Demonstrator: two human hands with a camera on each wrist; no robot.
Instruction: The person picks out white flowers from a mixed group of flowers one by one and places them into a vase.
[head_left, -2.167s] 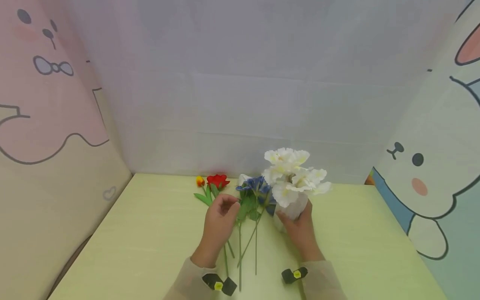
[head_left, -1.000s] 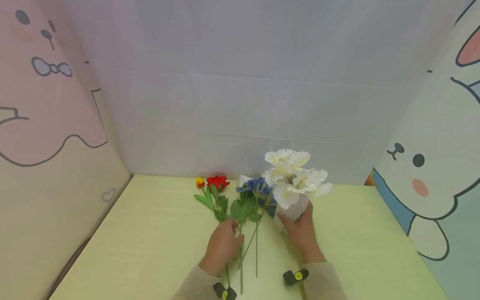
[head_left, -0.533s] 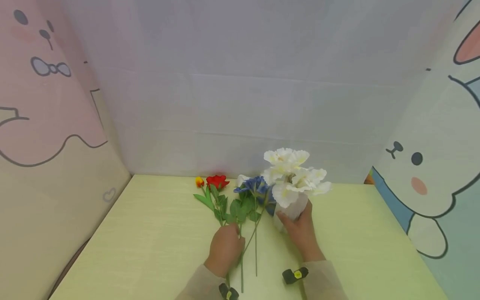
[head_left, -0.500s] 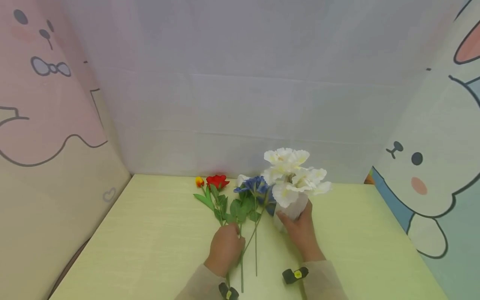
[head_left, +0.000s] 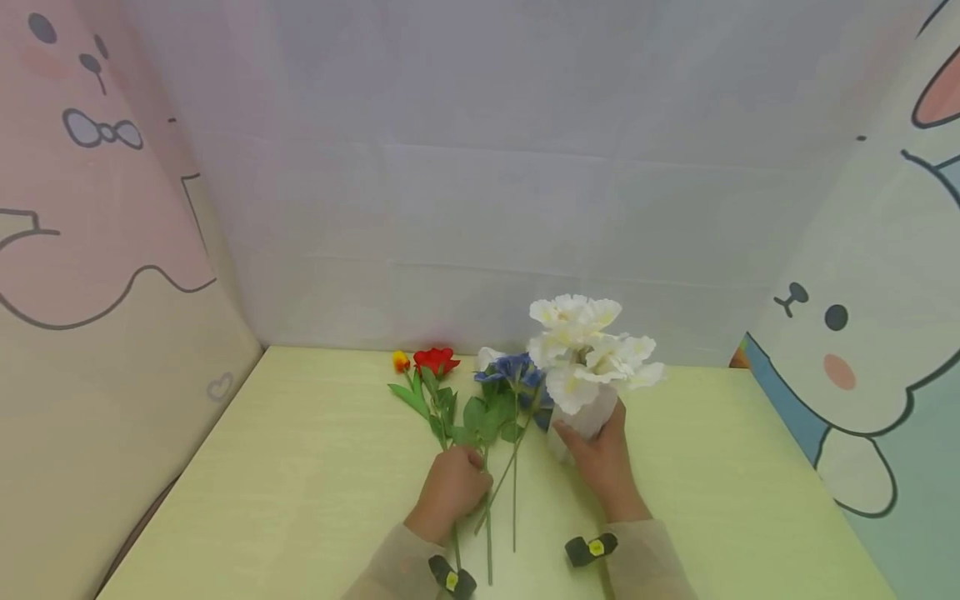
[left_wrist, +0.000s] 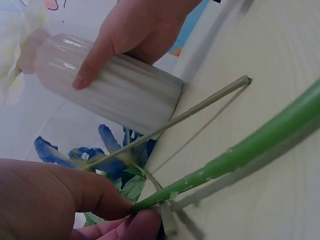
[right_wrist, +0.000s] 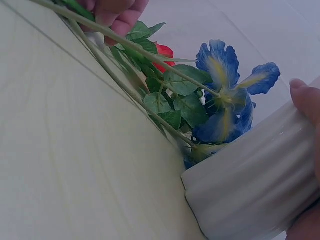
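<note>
My left hand (head_left: 453, 483) pinches a thick green flower stem (left_wrist: 220, 165) between thumb and forefinger, low over the table. Leafy green sprigs (head_left: 483, 417) lie just beyond its fingers, with a white bloom (head_left: 489, 357) behind them. My right hand (head_left: 603, 462) grips a white ribbed vase (left_wrist: 115, 92) around its side. White ruffled flowers (head_left: 577, 350) stand in the vase's mouth. Blue iris-like flowers (right_wrist: 225, 95) lie beside the vase, their thin stems (head_left: 514, 508) pointing toward me.
A red flower (head_left: 436, 361) and a small orange-yellow tulip (head_left: 401, 361) lie at the back of the pale yellow table (head_left: 315, 467). A whitish cloth backdrop (head_left: 480, 208) rises behind, and cartoon-printed side panels (head_left: 847, 367) flank the table.
My left hand has come down toward me from beside the leaves and pinches a stem. That stem and the blue flowers have lately shifted slightly right. My right hand keeps its grip on the vase.
</note>
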